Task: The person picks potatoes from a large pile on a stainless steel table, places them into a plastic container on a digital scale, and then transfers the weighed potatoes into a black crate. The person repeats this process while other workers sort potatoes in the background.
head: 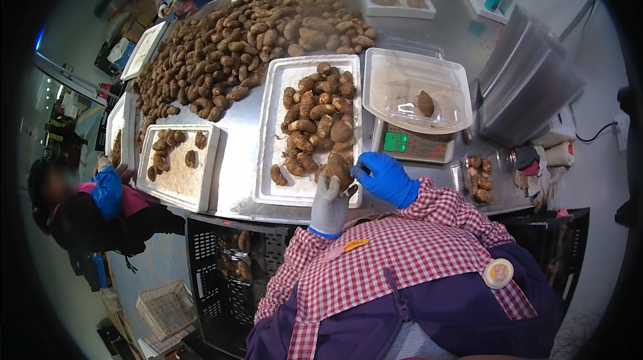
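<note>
My left hand (329,204), in a pale grey glove, grips a large brown taro corm (339,170) above the near edge of a white foam tray (269,159). Just right of that corm is my right hand (387,179) in a blue glove. Its thumb and forefinger are parted near the corm's side; whether they touch it is hard to see. Several smaller ringed taro corms (324,109) fill the tray's right side. Behind my right hand stands a digital scale (414,144) with a lit green display. On its pan (374,83), one taro corm (425,104) lies in a clear plastic box (402,94).
A big heap of taro (241,48) covers the far left table. More foam trays (173,194) surround it. Stacked clear boxes (527,78) rise at right, beside a filled box (479,179). Black crates (236,269) stand below the table edge. Co-workers (100,209) work at left and far side.
</note>
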Motion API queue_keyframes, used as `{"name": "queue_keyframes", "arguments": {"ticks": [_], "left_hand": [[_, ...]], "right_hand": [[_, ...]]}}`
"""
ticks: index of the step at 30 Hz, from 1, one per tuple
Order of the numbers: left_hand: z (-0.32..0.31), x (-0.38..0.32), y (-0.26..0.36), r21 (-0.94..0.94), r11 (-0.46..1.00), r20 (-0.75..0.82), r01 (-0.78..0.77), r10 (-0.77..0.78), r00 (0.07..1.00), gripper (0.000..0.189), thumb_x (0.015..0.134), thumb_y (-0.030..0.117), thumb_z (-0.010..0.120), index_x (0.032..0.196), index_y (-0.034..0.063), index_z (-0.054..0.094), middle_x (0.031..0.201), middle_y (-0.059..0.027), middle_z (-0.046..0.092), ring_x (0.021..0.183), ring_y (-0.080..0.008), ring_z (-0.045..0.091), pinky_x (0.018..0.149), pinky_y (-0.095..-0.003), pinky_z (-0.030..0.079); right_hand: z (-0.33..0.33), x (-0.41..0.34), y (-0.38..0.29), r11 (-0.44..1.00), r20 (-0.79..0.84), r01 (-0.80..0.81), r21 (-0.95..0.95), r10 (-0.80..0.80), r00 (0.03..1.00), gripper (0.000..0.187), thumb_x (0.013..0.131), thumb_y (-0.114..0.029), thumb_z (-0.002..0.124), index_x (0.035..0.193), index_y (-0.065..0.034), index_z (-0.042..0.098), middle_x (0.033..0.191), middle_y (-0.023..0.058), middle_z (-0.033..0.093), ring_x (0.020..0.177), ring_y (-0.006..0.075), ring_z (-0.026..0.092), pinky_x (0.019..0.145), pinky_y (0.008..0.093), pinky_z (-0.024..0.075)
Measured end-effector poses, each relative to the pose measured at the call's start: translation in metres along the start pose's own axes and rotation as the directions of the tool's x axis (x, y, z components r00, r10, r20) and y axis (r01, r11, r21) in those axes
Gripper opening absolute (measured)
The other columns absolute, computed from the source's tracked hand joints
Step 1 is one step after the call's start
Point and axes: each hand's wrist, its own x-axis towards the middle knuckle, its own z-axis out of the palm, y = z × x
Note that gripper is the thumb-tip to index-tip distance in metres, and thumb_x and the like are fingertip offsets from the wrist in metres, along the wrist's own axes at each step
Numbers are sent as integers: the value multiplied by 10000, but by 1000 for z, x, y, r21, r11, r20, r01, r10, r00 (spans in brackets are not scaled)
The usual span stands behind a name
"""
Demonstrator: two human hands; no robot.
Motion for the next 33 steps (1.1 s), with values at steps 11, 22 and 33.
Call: {"name": "queue_keyframes", "arguments": {"ticks": [11,22,33], "left_hand": [[4,-6,0,662,737,-74,-135,244,967,556,817,32,655,1302,-7,384,1231,-117,468,1118,-198,496,949,-318,435],[16,-10,11,439,895,-41,-77,105,994,552,878,43,589,1374,-11,355,1314,-123,458,1139,-186,500,956,-294,430],[9,0,10,298,954,-193,-21,82,978,330,895,156,595,1162,-8,491,1150,-115,539,1018,-160,546,817,-279,492]], "right_hand": [[-1,2,10,666,330,-273,695,42,943,457,870,-31,537,1314,-44,430,1065,90,580,873,158,590,756,279,500],[-10,-2,15,605,283,-264,752,66,957,468,917,-176,567,1320,-15,391,1303,98,488,1156,202,506,968,330,451],[16,-8,15,653,216,-154,741,-15,976,418,859,-60,634,1238,-49,459,1140,97,548,1054,181,549,906,301,471]]}}
